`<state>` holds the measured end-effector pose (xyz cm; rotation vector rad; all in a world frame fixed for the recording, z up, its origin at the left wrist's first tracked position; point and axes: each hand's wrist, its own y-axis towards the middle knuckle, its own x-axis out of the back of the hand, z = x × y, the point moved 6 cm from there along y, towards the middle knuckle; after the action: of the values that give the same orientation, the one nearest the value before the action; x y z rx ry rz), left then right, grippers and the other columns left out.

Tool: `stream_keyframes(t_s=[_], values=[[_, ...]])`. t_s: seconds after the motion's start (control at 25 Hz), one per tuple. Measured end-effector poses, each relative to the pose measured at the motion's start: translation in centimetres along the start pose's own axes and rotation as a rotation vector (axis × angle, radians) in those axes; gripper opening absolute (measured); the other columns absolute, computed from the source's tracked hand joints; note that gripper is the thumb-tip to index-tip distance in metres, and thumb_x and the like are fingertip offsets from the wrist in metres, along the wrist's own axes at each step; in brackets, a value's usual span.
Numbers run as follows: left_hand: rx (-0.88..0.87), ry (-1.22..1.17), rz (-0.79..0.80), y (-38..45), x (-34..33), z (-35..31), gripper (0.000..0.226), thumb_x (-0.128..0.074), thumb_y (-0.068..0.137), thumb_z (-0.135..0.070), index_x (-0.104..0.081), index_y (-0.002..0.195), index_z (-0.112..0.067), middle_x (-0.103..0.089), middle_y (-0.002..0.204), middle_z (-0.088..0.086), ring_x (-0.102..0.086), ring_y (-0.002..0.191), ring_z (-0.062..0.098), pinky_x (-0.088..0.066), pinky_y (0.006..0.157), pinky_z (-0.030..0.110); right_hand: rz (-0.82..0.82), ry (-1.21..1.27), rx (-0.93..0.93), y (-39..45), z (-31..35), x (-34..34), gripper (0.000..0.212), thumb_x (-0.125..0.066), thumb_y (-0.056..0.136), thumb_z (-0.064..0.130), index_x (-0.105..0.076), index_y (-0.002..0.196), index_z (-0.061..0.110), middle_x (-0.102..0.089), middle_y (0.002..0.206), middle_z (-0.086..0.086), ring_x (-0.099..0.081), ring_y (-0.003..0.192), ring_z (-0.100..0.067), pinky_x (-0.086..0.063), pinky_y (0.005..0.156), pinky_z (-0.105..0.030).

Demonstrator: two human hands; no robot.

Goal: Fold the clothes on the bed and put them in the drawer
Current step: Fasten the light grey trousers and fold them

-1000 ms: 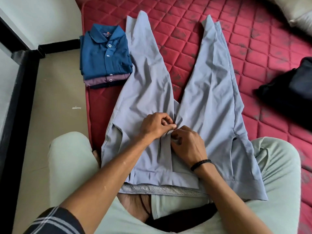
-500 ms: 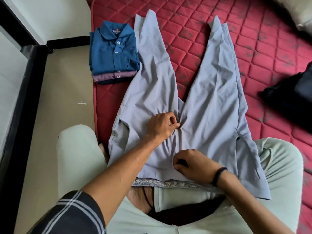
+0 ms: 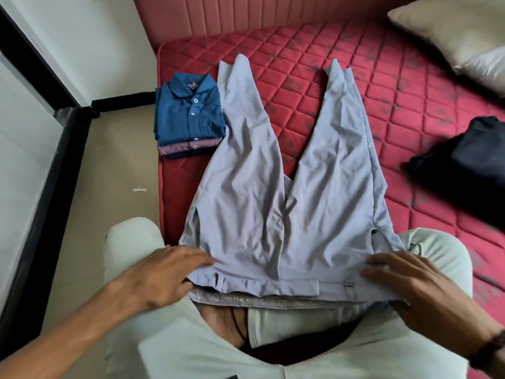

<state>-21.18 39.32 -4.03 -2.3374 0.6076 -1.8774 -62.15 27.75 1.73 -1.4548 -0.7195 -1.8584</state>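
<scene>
Grey trousers (image 3: pixel 287 192) lie spread on the red quilted mattress (image 3: pixel 410 119), legs apart and pointing away, waistband across my lap. My left hand (image 3: pixel 164 274) rests flat on the waistband's left corner, fingers straight. At the right corner my right hand (image 3: pixel 415 285) lies on the waistband, fingers extended over the cloth. A stack of folded shirts (image 3: pixel 190 121), a blue one on top, sits at the mattress's left edge beside the left trouser leg.
A dark crumpled garment (image 3: pixel 464 165) lies on the mattress at the right. Pillows (image 3: pixel 451 34) sit at the far right corner. Beige floor (image 3: pixel 117 165) and a black frame (image 3: pixel 49 170) run along the left of the bed.
Both hands left the trousers' fly area and moved apart to the waistband's two corners. The fly now lies shut and flat, and the camera has tilted up.
</scene>
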Motion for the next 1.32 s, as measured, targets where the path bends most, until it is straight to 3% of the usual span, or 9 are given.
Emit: stream_keyframes(t_s=[0.16, 0.24, 0.32, 0.52, 0.6, 0.72, 1.0, 1.16, 1.32], values=[[0.125, -0.311, -0.148, 0.0, 4.8, 1.9, 0.018, -0.071, 0.092, -0.024, -0.075, 0.097, -0.041, -0.074, 0.089, -0.021, -0.062, 0.075, -0.004, -0.047, 0.071, 0.019, -0.182, 0.374, -0.216, 0.9, -4.1, 5.4, 0.036, -0.083, 0.082, 0.003, -0.076, 0.097, 0.035, -0.076, 0.098, 0.016, -0.072, 0.089, -0.005, -0.056, 0.077, -0.03], [0.177, -0.621, -0.208, -0.8, 7.1, 2.4, 0.008, -0.072, 0.095, -0.034, -0.078, 0.101, -0.035, -0.076, 0.094, -0.016, -0.068, 0.084, -0.001, -0.051, 0.078, 0.024, -0.318, 0.678, -0.302, 2.3, -6.0, 8.0, 0.021, -0.077, 0.085, 0.005, -0.079, 0.098, 0.021, -0.079, 0.097, 0.002, -0.074, 0.088, -0.012, -0.06, 0.081, -0.032], [0.165, -0.825, -0.238, -1.1, 10.0, 1.8, 0.023, -0.068, 0.098, -0.036, -0.077, 0.116, -0.024, -0.076, 0.111, -0.008, -0.07, 0.104, 0.009, -0.053, 0.09, 0.026, -0.446, 0.788, -0.308, 4.6, -6.8, 11.2, 0.008, -0.067, 0.092, 0.012, -0.073, 0.095, 0.009, -0.076, 0.09, -0.005, -0.067, 0.081, -0.014, -0.057, 0.073, -0.031], [0.141, -1.142, -0.317, -0.6, 21.3, 0.4, 0.049, -0.079, 0.08, -0.059, -0.08, 0.106, -0.017, -0.057, 0.069, -0.003, -0.045, 0.052, 0.007, -0.033, 0.048, 0.022, -0.763, 0.556, -0.246, 10.5, -6.8, 22.5, 0.028, -0.056, 0.101, 0.031, -0.055, 0.083, 0.01, -0.05, 0.073, 0.0, -0.043, 0.069, -0.015, -0.038, 0.058, -0.04], [0.052, -1.239, -0.437, -0.4, 27.4, -0.2, 0.059, -0.092, 0.061, -0.059, -0.079, 0.098, -0.015, -0.068, 0.081, 0.008, -0.062, 0.06, 0.015, -0.053, 0.054, 0.025, -0.895, 0.488, -0.255, 12.4, -7.2, 27.6, 0.029, -0.055, 0.104, 0.027, -0.051, 0.085, 0.006, -0.051, 0.073, -0.009, -0.043, 0.069, -0.021, -0.037, 0.06, -0.041], [-0.046, -0.689, -0.616, 0.0, 36.2, -2.8, 0.068, -0.101, 0.056, -0.038, -0.07, 0.115, -0.026, -0.074, 0.109, 0.002, -0.073, 0.1, 0.015, -0.06, 0.087, 0.029, -1.079, 0.42, -0.288, 13.7, -7.0, 35.6, 0.035, -0.059, 0.102, 0.026, -0.045, 0.078, 0.004, -0.045, 0.065, -0.007, -0.04, 0.065, -0.027, -0.033, 0.056, -0.042], [0.136, -0.034, -1.545, -3.3, 59.3, -7.7, 0.025, -0.083, 0.079, -0.039, -0.072, 0.078, -0.016, -0.073, 0.073, 0.005, -0.073, 0.082, 0.031, -0.046, 0.062, 0.037, -1.389, 0.41, -0.249, 13.1, -4.7, 54.1, 0.042, -0.078, 0.084, 0.048, -0.064, 0.075, 0.009, -0.056, 0.063, -0.004, -0.052, 0.068, -0.025, -0.039, 0.061, -0.035], [-0.041, -0.45, -1.617, -6.3, 70.6, -9.1, 0.031, -0.07, 0.075, -0.044, -0.076, 0.078, -0.014, -0.073, 0.073, 0.012, -0.067, 0.072, 0.027, -0.056, 0.069, 0.04, -1.501, 0.617, -0.085, 10.3, -1.1, 63.7, 0.048, -0.091, 0.069, 0.051, -0.073, 0.082, 0.008, -0.065, 0.074, -0.004, -0.051, 0.062, -0.007, -0.041, 0.048, -0.016], [-0.235, -1.038, -1.709, -8.2, 75.3, -11.0, 0.045, -0.047, 0.071, -0.025, -0.072, 0.108, -0.02, -0.072, 0.115, 0.016, -0.067, 0.108, 0.036, -0.056, 0.09, 0.04, -1.189, 0.673, 0.004, 10.4, 3.4, 67.4, 0.048, -0.093, 0.063, 0.048, -0.078, 0.089, 0.01, -0.077, 0.079, -0.002, -0.07, 0.069, -0.013, -0.057, 0.066, -0.024]])
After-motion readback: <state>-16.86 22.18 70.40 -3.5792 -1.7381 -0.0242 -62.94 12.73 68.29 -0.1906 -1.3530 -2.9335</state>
